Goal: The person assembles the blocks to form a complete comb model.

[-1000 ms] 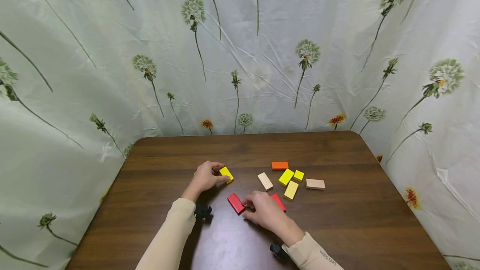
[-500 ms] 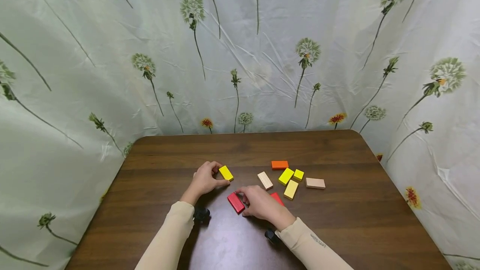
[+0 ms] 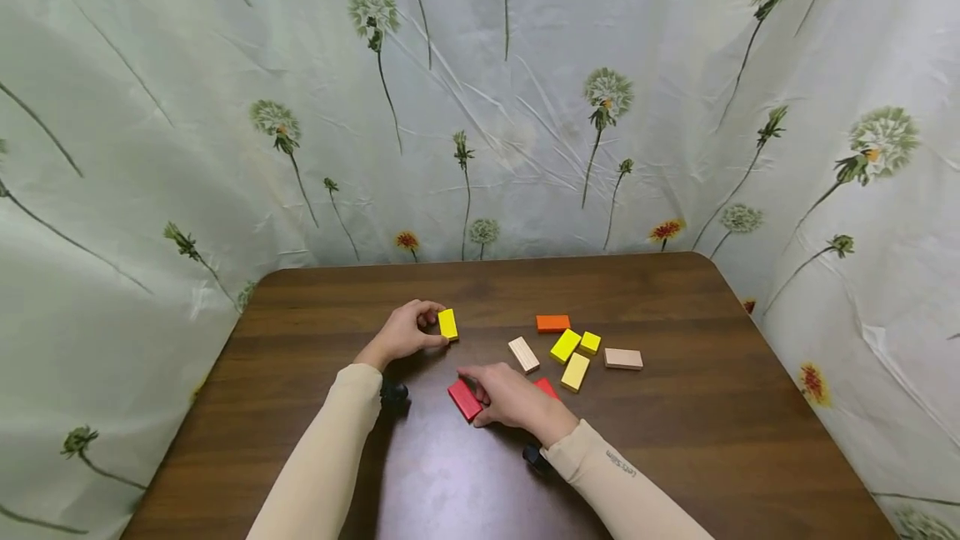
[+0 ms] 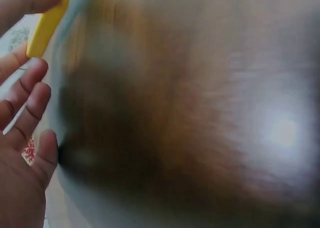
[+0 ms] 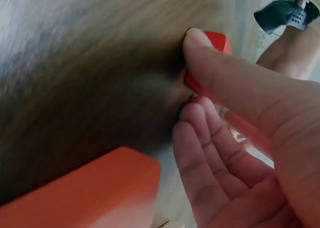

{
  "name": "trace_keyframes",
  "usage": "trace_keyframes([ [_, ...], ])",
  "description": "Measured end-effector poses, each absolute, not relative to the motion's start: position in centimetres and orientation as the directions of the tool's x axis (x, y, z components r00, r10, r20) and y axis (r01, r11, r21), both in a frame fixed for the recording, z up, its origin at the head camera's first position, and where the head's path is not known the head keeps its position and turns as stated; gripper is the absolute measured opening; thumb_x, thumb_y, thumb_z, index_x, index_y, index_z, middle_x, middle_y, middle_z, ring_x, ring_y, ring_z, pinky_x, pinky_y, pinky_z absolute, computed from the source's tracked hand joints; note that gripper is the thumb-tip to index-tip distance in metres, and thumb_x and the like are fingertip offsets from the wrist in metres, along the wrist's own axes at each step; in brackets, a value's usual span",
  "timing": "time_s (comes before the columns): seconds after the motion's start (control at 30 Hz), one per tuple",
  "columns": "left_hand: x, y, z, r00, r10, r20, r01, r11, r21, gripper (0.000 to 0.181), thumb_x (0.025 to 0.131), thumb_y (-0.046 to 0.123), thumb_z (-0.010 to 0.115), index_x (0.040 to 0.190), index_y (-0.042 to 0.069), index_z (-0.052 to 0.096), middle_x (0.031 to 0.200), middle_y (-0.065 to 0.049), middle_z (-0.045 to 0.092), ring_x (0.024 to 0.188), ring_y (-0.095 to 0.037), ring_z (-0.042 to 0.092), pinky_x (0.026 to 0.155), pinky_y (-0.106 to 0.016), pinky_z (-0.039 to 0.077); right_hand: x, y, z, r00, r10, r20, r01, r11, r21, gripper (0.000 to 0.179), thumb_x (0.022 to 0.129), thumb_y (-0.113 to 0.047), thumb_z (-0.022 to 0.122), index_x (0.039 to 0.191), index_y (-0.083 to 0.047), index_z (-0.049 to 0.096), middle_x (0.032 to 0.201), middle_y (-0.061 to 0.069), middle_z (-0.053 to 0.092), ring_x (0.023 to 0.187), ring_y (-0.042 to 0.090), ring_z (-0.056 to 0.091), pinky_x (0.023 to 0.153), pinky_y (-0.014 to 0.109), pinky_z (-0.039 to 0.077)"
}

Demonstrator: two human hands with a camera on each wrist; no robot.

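Tabletop [image 4: 200, 113] blurs in left wrist view; right hand [image 3: 513, 397] half-covers a red block [image 3: 547, 387].

Both forearms, in pale beige sleeves, reach forward over the tabletop, each with a dark camera mount at the wrist; the left hand [image 3: 401, 332] lies further out, knuckles up, its fingers curled and thumb extended along the table in a pinch; the right hand [image 3: 506, 394] sits nearer the body, palm down, forefinger stretched leftward, thumb and fingertips [image 5: 200, 110] drawn together in a grip.
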State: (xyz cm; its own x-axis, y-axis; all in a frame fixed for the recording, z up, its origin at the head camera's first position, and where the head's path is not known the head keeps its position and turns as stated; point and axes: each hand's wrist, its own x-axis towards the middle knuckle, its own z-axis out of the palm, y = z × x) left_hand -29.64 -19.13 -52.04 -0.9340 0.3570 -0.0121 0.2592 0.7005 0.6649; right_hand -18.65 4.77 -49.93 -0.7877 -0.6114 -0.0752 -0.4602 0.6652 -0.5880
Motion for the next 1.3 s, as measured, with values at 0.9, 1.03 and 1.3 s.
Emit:
trace_keyframes([
  [0.9, -31.8, -18.3, -52.8, -0.897, 0.429, -0.101, 0.192, 0.587, 0.786, 0.057, 0.091, 0.028, 0.087, 0.143, 0.013, 0.068, 0.124, -0.01, 0.063, 0.116, -0.026, 0.056, 0.106, -0.044, 0.046, -19.4, 5.6, -50.3, -0.772, -0.628, -0.102, -0.42, 0.623, -0.66, 0.068, 0.082, -0.009, 0.095, 0.143, -0.003, 0.065, 0.087, -0.002, 0.064, 0.077, 0.005, 0.054, 0.074, 0.019, 0.05],
  [1.03, -31.7, -18.4, -52.7, -0.902, 0.418, -0.111, 0.168, 0.574, 0.802, 0.057, 0.092, 0.025, 0.087, 0.144, 0.013, 0.068, 0.126, -0.011, 0.063, 0.116, -0.026, 0.056, 0.106, -0.044, 0.046, -19.6, 5.9, -50.3, -0.756, -0.64, -0.134, -0.401, 0.615, -0.679, 0.064, 0.087, -0.01, 0.091, 0.145, -0.007, 0.065, 0.092, -0.003, 0.066, 0.081, 0.004, 0.057, 0.078, 0.018, 0.053],
  [1.3, -31.7, -18.6, -53.2, -0.903, 0.418, -0.103, 0.169, 0.564, 0.808, 0.058, 0.091, 0.027, 0.087, 0.144, 0.013, 0.068, 0.126, -0.011, 0.063, 0.116, -0.026, 0.057, 0.106, -0.044, 0.046, -19.6, 6.1, -50.5, -0.752, -0.645, -0.133, -0.382, 0.592, -0.71, 0.06, 0.087, -0.006, 0.09, 0.142, -0.006, 0.066, 0.092, -0.002, 0.066, 0.081, 0.005, 0.058, 0.078, 0.019, 0.053],
])
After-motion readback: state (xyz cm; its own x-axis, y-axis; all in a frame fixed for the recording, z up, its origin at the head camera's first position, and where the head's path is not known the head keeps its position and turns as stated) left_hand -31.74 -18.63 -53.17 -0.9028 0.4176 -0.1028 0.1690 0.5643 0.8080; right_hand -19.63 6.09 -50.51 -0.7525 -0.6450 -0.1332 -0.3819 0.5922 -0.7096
